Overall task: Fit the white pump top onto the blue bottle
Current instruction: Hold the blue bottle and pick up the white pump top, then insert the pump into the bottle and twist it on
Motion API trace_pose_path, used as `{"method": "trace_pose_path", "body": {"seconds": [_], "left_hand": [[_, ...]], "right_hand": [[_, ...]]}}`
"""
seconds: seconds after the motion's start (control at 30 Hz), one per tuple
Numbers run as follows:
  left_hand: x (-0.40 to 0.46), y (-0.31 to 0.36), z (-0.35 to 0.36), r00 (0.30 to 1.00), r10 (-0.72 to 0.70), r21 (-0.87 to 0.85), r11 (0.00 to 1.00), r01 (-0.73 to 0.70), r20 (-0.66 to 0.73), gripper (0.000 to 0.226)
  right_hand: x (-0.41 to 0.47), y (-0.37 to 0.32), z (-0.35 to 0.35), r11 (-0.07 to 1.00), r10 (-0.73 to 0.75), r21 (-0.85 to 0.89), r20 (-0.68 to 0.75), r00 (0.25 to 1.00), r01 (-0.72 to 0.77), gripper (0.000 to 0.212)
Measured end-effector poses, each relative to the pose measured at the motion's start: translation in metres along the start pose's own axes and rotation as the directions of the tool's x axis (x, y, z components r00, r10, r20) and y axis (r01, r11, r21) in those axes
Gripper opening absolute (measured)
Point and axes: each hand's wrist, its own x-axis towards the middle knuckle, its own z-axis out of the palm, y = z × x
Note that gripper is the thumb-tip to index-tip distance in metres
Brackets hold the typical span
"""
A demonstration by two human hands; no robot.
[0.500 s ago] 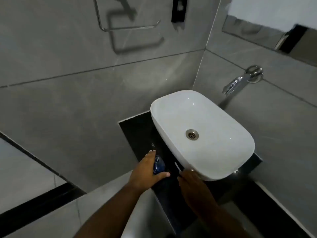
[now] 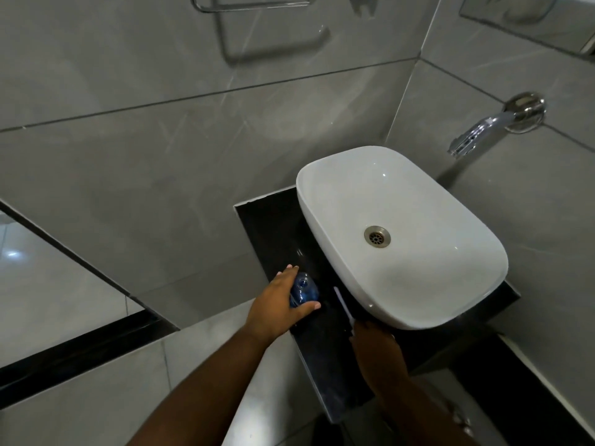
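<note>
1. Left hand [image 2: 275,304] stays wrapped around the blue bottle [image 2: 303,292], standing on the black worktop [image 2: 273,226] left of the white basin [image 2: 402,239].
2. Right hand [image 2: 376,349] has drawn nearer, gripping the white pump top's tube [image 2: 342,302]; the head is hidden.

A white basin [image 2: 399,239] was set on a black counter [image 2: 273,226] in a corner of grey tiled walls [image 2: 161,156]. A chrome tap [image 2: 495,125] was mounted right of the basin, a towel rail [image 2: 254,4] above it.
</note>
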Motion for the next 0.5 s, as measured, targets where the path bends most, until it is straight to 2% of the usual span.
{"method": "trace_pose_path", "body": {"seconds": [0.07,0.13,0.3,0.4,0.5], "left_hand": [[-0.001,0.002,0.0,1.0,-0.011,-0.011,1.0,0.011,0.009,0.095],[-0.001,0.002,0.0,0.999,-0.031,-0.025,0.999,0.032,0.01,0.095],[-0.003,0.003,0.001,0.997,-0.083,-0.043,0.996,0.083,0.008,0.097],[-0.002,0.002,0.002,0.995,-0.096,-0.048,0.994,0.097,0.006,0.097],[-0.001,0.001,0.003,0.995,-0.104,-0.078,0.991,0.104,0.009,0.097]], "right_hand": [[0.003,-0.008,0.0,0.991,0.027,0.134,0.018,0.999,-0.029,0.025],[0.007,-0.013,0.003,0.955,0.049,0.292,-0.014,0.999,-0.043,0.028],[0.017,-0.021,-0.013,0.77,0.106,0.63,0.029,0.994,-0.1,0.017],[0.02,-0.023,-0.03,0.646,0.186,0.755,-0.019,0.982,-0.108,0.003],[0.021,-0.026,-0.056,0.542,0.253,0.838,-0.098,0.962,-0.057,0.019]]}}
